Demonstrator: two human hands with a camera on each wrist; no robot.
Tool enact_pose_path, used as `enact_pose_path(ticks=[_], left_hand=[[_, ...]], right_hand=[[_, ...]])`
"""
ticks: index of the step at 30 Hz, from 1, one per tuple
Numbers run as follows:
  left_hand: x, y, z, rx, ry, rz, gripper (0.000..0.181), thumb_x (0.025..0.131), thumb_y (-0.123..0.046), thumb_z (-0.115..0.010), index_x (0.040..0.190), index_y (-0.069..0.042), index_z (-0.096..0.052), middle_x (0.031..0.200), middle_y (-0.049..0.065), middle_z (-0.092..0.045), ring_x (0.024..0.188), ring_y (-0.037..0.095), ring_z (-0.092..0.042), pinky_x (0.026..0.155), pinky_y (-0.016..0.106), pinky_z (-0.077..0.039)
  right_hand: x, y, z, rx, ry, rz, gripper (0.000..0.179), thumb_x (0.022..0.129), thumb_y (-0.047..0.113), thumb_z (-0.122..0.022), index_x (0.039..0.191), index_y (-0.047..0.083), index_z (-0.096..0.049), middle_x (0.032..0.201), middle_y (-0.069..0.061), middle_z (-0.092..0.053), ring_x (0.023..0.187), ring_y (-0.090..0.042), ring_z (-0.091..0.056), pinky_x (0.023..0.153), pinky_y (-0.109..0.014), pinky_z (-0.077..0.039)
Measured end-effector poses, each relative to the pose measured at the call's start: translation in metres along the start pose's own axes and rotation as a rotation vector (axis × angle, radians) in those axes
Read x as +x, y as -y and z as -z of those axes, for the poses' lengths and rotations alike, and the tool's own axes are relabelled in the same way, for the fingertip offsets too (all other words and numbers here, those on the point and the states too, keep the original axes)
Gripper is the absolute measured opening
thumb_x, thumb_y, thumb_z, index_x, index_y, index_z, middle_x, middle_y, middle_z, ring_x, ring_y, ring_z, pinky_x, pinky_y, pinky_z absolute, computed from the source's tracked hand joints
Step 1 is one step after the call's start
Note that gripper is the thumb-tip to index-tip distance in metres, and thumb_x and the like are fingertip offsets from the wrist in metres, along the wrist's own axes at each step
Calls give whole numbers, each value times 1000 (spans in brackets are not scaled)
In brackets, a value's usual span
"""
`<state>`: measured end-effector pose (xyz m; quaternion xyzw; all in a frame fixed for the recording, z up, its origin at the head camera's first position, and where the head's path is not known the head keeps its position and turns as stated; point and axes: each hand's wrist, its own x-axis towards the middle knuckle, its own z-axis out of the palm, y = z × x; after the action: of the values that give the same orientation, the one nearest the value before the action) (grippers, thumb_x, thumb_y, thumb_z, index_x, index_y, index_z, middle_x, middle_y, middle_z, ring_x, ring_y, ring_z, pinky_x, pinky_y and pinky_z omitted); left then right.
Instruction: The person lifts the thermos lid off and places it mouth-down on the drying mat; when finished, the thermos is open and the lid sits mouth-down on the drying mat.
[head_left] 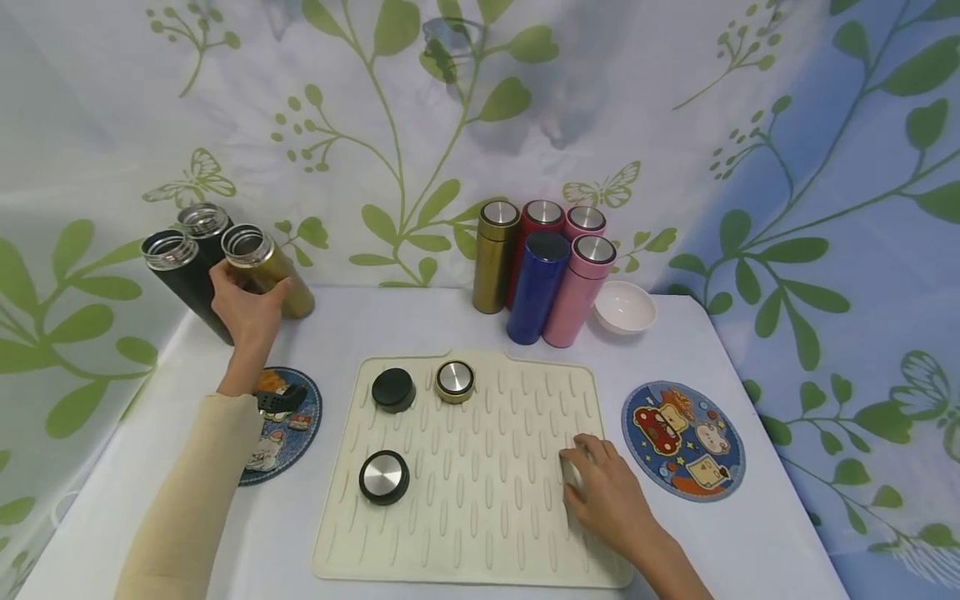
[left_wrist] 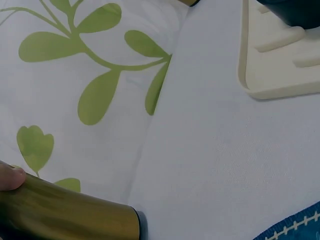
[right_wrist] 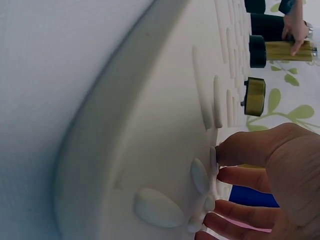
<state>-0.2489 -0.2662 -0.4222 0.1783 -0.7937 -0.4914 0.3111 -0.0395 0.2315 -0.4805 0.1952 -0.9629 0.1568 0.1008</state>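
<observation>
My left hand (head_left: 251,308) grips an uncapped gold thermos (head_left: 288,287) by its side at the far left. The thermos's lower body (left_wrist: 75,212) shows in the left wrist view, with one fingertip on it. Two uncapped dark thermoses, the nearer (head_left: 187,279) and the farther (head_left: 206,221), stand against it. My right hand (head_left: 607,496) touches the right part of a cream ridged mat (head_left: 465,533) with its fingertips, holding nothing. On the mat lie a gold-rimmed lid (head_left: 455,381), a black lid (head_left: 393,389) and a black lid with a silver top (head_left: 384,477).
Several capped thermoses stand at the back, among them a blue one (head_left: 536,292) and a pink one (head_left: 577,292). Beside them is a white bowl (head_left: 625,308). Round patterned placemats lie left (head_left: 288,450) and right (head_left: 682,442) of the mat. A leaf-print curtain (head_left: 420,108) hangs behind.
</observation>
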Motion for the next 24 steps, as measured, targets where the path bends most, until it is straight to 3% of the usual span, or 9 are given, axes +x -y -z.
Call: enact_pose_path(ticks=[9, 14, 24], left_hand=[[12, 5, -8, 67, -20, -6, 68, 83, -18, -79, 141, -8, -45, 138, 7, -57, 124, 16, -54, 103, 28, -41], [18, 3, -14, 134, 17, -20, 71, 85, -23, -78, 144, -7, -41, 140, 11, -54, 129, 21, -51, 107, 33, -39], [18, 2, -15, 171, 20, 37, 70, 88, -28, -72, 147, -9, -40, 142, 12, -53, 130, 22, -51, 107, 37, -41]], right_hand=[[0, -1, 0, 1, -10, 2, 41, 68, 11, -83, 107, 5, -72, 117, -18, -61, 102, -37, -58, 82, -48, -52], [0, -1, 0, 9, -15, -11, 41, 68, 11, -84, 107, 5, -72, 117, -18, -60, 102, -37, -58, 81, -48, -51], [1, -3, -3, 8, -35, 1, 40, 66, 11, -84, 105, 7, -73, 115, -17, -61, 100, -35, -58, 79, -48, -51]])
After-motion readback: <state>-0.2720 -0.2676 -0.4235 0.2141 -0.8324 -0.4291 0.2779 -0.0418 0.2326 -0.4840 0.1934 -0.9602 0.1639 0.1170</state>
